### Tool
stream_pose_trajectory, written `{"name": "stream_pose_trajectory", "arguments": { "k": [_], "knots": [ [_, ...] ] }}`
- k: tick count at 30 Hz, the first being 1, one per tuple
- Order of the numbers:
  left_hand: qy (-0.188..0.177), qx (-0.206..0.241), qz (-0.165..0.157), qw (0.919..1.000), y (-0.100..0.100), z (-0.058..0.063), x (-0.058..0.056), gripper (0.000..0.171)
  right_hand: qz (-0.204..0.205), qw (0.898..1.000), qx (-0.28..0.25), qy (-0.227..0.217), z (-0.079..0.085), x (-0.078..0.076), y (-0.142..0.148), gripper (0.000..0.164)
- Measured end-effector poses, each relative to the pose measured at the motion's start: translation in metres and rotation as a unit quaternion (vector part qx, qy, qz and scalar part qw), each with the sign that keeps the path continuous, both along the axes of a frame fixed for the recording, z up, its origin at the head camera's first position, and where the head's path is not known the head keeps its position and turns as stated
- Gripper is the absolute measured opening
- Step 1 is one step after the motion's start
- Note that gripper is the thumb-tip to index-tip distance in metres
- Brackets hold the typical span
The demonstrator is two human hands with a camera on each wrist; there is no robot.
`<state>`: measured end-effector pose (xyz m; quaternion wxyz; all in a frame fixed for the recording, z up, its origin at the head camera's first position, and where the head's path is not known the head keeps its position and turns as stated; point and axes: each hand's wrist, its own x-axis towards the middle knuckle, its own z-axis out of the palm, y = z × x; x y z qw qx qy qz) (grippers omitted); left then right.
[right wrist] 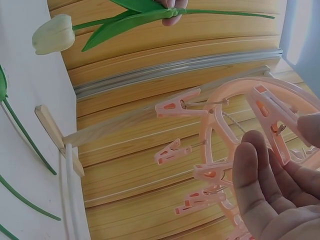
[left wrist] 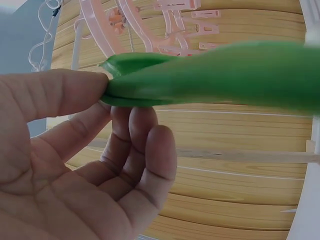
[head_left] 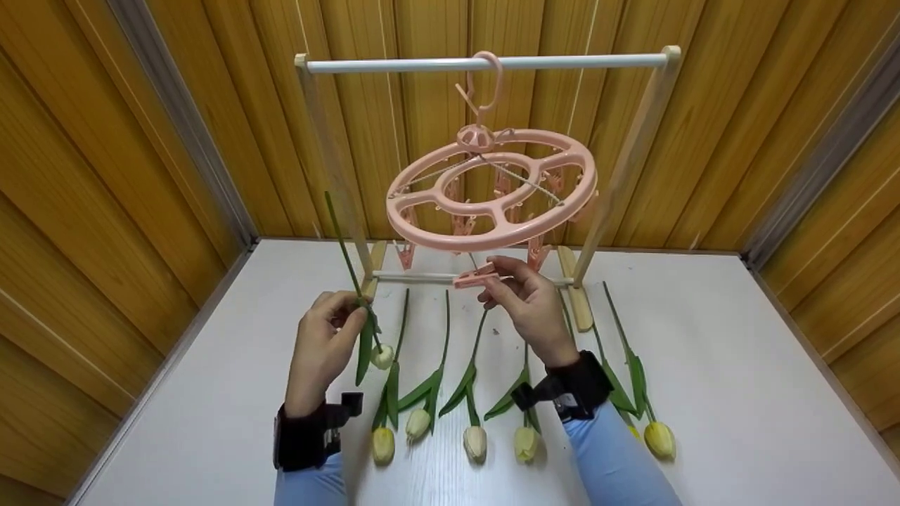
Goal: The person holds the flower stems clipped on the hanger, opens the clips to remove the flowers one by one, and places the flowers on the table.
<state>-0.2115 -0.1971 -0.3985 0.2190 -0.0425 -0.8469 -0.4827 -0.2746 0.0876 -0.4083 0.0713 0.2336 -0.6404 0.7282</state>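
My left hand (head_left: 316, 355) pinches the stem of an artificial tulip (head_left: 382, 356) between thumb and fingers. Its white bloom hangs low and the bare stem end points up; in the left wrist view the green leaves (left wrist: 210, 75) cross just past the thumb tip. At the front of the round pink drying hanger (head_left: 517, 233), my right hand (head_left: 531, 313) grips a pink clothespin (head_left: 474, 279) with thumb and fingers at one end. That clothespin lies nearly level in the head view, with nothing visible between its jaws. More pink clothespins (right wrist: 175, 151) dangle from the ring.
The hanger's hook (head_left: 498, 81) hangs on a white rod (head_left: 576, 62) between wooden posts (head_left: 626, 169). Several tulips, including a yellow one (head_left: 659, 440), lie in a row on the white table (head_left: 745, 393). Wood-patterned walls (head_left: 91, 176) enclose the back and sides.
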Motion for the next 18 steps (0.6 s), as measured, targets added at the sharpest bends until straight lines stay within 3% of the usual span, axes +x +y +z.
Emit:
{"name": "stream_pose_trajectory", "arguments": {
  "k": [7,18],
  "knots": [
    [-0.004,0.0,0.025,0.9997,-0.0048,0.0003,0.0009,0.02,0.004,1.0,-0.002,-0.007,-0.0016,-0.002,0.002,0.033],
    [0.003,-0.04,0.056,0.9976,-0.0105,-0.0019,0.0004,0.019,-0.006,1.0,0.009,-0.007,-0.0083,0.0028,0.007,0.032]
  ]
}}
